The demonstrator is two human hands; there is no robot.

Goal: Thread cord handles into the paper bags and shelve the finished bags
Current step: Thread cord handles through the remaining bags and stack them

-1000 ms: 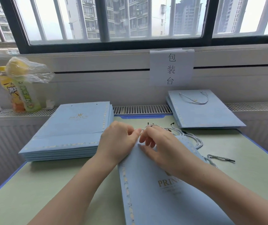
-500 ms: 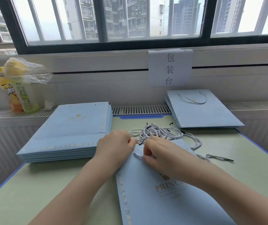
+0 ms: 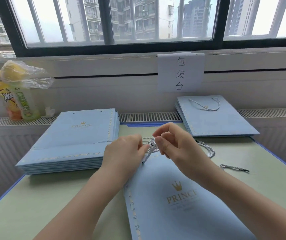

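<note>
bottles (image 3: 15, 101): sat on the ledge past the bench's far-left corner, plastic wrap on top, out of the work's way.
unthreaded stack (image 3: 76, 141): parked at the far-left edge, holes showing, probably the to-do pile.
left hand (image 3: 123, 153): fingers curled, pinning the bag's top edge and pinching the cord (image 3: 151, 148) so it stayed put.
current bag (image 3: 173, 201): flat at the near edge, mouth away from the person.
right hand (image 3: 175, 146): thumb and forefinger nipped on the cord end, looked like aiming it at a hole.
spare cords (image 3: 208, 148): loose mid-bench, within reach.
finished stack (image 3: 215, 116): far-right corner, handle showing, not shelved yet.
</note>
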